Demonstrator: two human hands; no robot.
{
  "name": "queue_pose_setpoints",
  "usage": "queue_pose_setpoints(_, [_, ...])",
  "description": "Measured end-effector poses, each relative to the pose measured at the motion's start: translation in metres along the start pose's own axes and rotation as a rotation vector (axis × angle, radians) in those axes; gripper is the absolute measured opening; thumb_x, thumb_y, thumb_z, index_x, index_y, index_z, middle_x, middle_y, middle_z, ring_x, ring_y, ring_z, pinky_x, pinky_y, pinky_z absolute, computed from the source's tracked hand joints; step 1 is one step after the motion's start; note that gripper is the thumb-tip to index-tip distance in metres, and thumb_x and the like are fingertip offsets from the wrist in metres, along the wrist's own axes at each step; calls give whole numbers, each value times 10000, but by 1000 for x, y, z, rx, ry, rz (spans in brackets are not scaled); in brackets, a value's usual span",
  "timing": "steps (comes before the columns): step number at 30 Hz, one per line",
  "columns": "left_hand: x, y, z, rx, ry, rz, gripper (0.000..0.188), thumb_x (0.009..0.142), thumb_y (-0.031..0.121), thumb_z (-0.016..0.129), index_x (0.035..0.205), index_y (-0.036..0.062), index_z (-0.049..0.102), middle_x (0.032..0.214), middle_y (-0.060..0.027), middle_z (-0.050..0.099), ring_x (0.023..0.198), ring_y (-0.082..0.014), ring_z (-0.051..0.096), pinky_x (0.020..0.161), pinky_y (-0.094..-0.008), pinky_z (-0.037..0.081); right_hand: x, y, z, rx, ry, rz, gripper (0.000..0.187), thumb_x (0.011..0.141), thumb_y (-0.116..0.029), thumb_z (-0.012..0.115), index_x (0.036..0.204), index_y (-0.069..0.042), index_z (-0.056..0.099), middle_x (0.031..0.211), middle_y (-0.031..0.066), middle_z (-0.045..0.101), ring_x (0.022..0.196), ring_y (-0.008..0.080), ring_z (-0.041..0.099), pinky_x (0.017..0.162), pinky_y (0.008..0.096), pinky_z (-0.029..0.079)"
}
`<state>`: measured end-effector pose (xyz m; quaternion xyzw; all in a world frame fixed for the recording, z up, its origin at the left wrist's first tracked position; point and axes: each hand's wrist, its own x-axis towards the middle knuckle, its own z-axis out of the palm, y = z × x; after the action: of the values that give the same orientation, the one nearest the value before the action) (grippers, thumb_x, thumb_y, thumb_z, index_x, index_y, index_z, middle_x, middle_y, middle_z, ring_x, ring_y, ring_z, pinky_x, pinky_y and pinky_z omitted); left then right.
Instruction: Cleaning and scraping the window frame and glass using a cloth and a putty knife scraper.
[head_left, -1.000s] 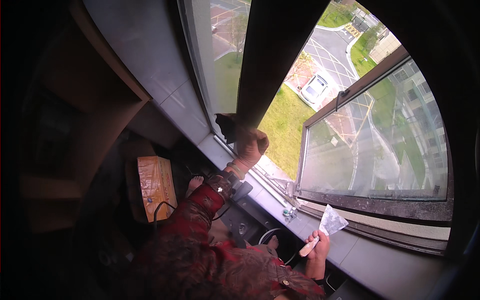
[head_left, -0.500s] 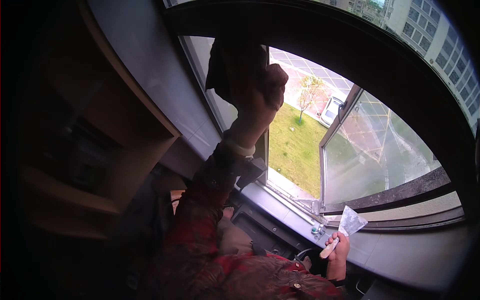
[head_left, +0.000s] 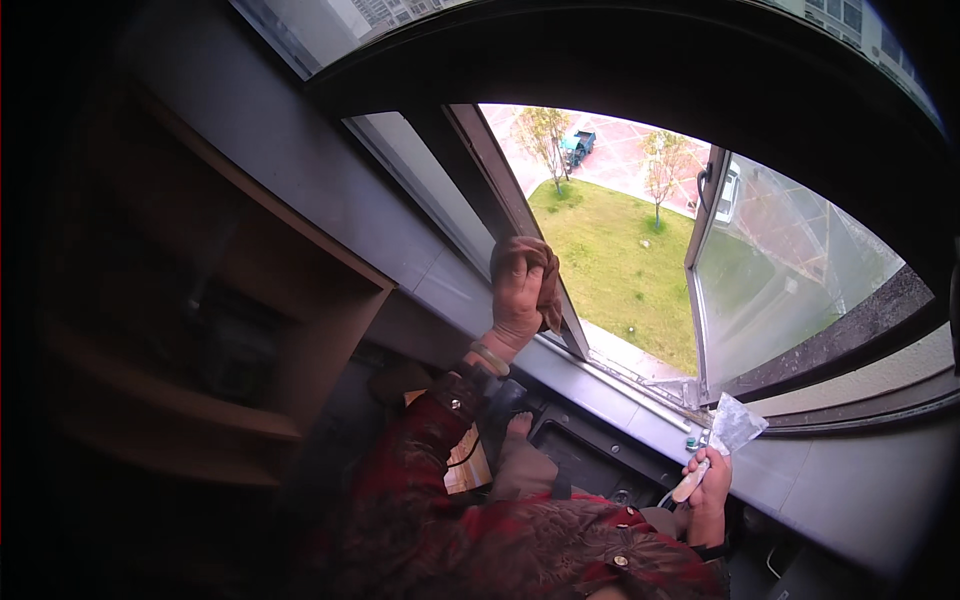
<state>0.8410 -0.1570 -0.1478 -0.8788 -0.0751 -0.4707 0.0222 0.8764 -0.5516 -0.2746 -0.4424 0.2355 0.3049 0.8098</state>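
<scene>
Soft brown cloth (head_left: 532,270) bunched in your left hand (head_left: 515,300), smooth matt grey window frame (head_left: 520,215), glossy glass pane (head_left: 790,260), matt wooden shelf (head_left: 250,300), wooden-handled scraper (head_left: 715,445)

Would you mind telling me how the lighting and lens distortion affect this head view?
Head view: daylight through the open window is bright, leaving the shelf unit nearly black; the fisheye bends the window frame; the left hand with its brown cloth and the right hand stay readable.

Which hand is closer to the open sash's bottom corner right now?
Right. The right hand, holding a scraper, is just below the sash corner. The left hand presses a cloth on the window post, farther left.
</scene>
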Motion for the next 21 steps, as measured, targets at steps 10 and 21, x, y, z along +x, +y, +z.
queue_pose_setpoints(10, [121,22,-89,-234,-242,266,446,782,126,578,1200,-11,506,1178,-204,506,1119,-378,456,995,-471,314,1,-11,113,-22,-483,-70,182,887,-144,502,1031,-44,451,579,4,424,449,107,442,405,267,424])
queue_pose_setpoints(21, [191,24,-68,1372,-431,551,282,743,146,498,853,-65,650,862,-182,581,854,-290,518,878,-449,352,-8,1,139,-238,-527,-40,202,877,-125,501,1040,-6,513,548,-4,413,415,103,417,392,248,395])
